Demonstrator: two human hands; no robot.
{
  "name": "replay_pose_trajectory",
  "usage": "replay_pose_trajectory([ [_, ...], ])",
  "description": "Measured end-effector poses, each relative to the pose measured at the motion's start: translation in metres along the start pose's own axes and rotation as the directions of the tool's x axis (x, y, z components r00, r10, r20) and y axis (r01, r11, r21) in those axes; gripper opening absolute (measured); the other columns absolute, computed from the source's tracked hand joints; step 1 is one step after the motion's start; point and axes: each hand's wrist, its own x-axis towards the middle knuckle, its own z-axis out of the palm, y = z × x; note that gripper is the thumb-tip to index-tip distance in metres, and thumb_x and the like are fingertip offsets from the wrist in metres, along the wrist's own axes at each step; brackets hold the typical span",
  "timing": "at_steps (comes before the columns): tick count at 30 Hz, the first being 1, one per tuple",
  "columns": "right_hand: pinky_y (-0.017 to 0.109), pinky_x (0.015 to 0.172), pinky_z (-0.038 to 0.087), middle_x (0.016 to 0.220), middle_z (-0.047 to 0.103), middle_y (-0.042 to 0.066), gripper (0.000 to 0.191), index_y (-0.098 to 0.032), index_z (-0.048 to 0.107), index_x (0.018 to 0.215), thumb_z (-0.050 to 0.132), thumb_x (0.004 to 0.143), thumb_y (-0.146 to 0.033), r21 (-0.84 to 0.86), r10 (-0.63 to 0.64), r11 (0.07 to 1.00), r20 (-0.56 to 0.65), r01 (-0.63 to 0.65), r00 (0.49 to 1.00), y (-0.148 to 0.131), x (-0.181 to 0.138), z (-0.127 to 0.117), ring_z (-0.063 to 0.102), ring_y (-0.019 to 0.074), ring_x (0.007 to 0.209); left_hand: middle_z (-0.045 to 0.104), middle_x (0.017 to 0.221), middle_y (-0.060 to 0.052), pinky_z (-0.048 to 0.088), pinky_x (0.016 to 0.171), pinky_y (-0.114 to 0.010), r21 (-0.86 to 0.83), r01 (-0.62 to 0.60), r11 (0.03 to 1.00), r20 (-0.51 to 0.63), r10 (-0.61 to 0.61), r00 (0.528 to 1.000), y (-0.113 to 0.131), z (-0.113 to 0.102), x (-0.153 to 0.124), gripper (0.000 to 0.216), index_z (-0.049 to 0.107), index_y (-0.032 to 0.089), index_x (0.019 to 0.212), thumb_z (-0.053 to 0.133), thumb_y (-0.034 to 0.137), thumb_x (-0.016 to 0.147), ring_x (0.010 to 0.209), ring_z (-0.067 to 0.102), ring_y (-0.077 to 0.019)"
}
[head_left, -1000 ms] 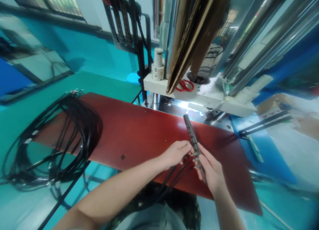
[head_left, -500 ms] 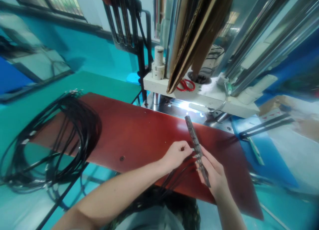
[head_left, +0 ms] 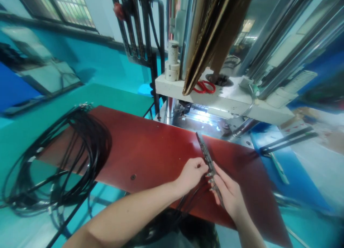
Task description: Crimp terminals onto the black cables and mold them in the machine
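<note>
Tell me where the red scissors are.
In the head view the red scissors lie on the white machine ledge at upper centre, beside the leaning cardboard, beyond the red board and both hands.

A dark red tabletop (head_left: 150, 147) runs slantwise from the left toward the lower right. A big coil of black cables (head_left: 67, 155) lies over its left end, spilling past the edge. At its far edge it meets a shiny metal machine base (head_left: 199, 117).
</note>
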Motion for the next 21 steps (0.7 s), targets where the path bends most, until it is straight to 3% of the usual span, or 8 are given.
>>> replay_pose_trajectory([
  [3,0.023,0.036,0.039,0.051,0.053,-0.003,0.065,-0.014,0.045,0.128,0.050,0.077,-0.054,0.002,0.024,1.000,0.004,-0.024,1.000,0.000,0.002,0.000,0.042,0.0079,0.034,0.042,0.050,0.004,0.030,0.050,-0.021,0.102,-0.031,0.994,0.001,0.031,1.000,-0.005,-0.001,0.005,0.022,0.042,0.017,0.054,0.050,0.028,0.070,0.050,0.037,-0.0088],
  [7,0.019,0.031,0.031,0.051,0.051,-0.004,0.068,-0.017,0.041,0.130,0.051,0.075,-0.054,0.043,0.132,0.990,0.034,-0.133,0.991,-0.003,0.007,0.000,0.041,0.0078,0.032,0.043,0.049,0.004,0.030,0.048,-0.021,0.353,-0.062,0.934,0.110,0.025,0.994,0.006,-0.008,0.013,0.022,0.043,0.018,0.055,0.046,0.029,0.074,0.046,0.039,-0.0094],
  [10,0.019,0.031,0.029,0.053,0.053,-0.004,0.066,-0.018,0.037,0.131,0.052,0.074,-0.049,0.006,0.152,0.988,0.100,-0.153,0.983,-0.004,0.012,-0.003,0.041,0.0081,0.031,0.046,0.050,0.002,0.030,0.050,-0.023,0.582,-0.225,0.782,0.263,0.081,0.961,0.023,-0.019,0.022,0.027,0.046,0.018,0.051,0.047,0.032,0.074,0.049,0.042,-0.0115],
  [13,0.023,0.036,0.036,0.064,0.060,-0.001,0.057,-0.021,0.033,0.131,0.042,0.080,-0.044,-0.217,0.087,0.975,0.159,-0.051,0.983,-0.006,0.017,-0.008,0.049,0.0115,0.036,0.052,0.052,0.000,0.032,0.053,-0.025,0.737,-0.327,0.591,0.322,0.118,0.939,0.036,-0.036,0.036,0.030,0.050,0.018,0.050,0.051,0.039,0.071,0.053,0.047,-0.0143],
  [15,0.027,0.045,0.042,0.071,0.065,0.004,0.049,-0.018,0.035,0.130,0.033,0.085,-0.039,-0.517,-0.027,0.847,0.190,0.123,0.981,-0.008,0.019,-0.009,0.058,0.0176,0.048,0.055,0.055,-0.001,0.034,0.054,-0.025,0.759,-0.309,0.573,0.268,0.158,0.951,0.041,-0.050,0.050,0.026,0.054,0.019,0.053,0.055,0.039,0.068,0.055,0.049,-0.0152],
  [17,0.032,0.052,0.043,0.071,0.067,0.009,0.047,-0.013,0.039,0.128,0.026,0.088,-0.033,-0.789,-0.118,0.552,0.247,0.271,0.962,-0.011,0.021,-0.007,0.063,0.0245,0.060,0.058,0.060,-0.001,0.036,0.058,-0.025,0.756,-0.281,0.591,0.185,0.219,0.958,0.044,-0.064,0.068,0.021,0.057,0.019,0.057,0.054,0.036,0.070,0.059,0.052,-0.0157],
  [19,0.034,0.051,0.040,0.069,0.067,0.012,0.047,-0.008,0.040,0.127,0.023,0.088,-0.028,-0.908,-0.115,0.271,0.300,0.321,0.947,-0.014,0.021,-0.003,0.063,0.0285,0.060,0.059,0.065,-0.001,0.038,0.062,-0.026,0.745,-0.247,0.620,0.083,0.282,0.956,0.046,-0.078,0.091,0.017,0.059,0.019,0.066,0.050,0.033,0.073,0.064,0.053,-0.0161],
  [21,0.032,0.047,0.037,0.068,0.068,0.012,0.046,-0.006,0.040,0.126,0.023,0.088,-0.025,-0.927,-0.067,0.145,0.339,0.345,0.938,-0.018,0.022,0.000,0.063,0.0287,0.055,0.059,0.072,-0.002,0.040,0.067,-0.027,0.717,-0.209,0.665,-0.039,0.337,0.941,0.048,-0.088,0.115,0.016,0.059,0.020,0.080,0.048,0.030,0.075,0.069,0.054,-0.0165],
])
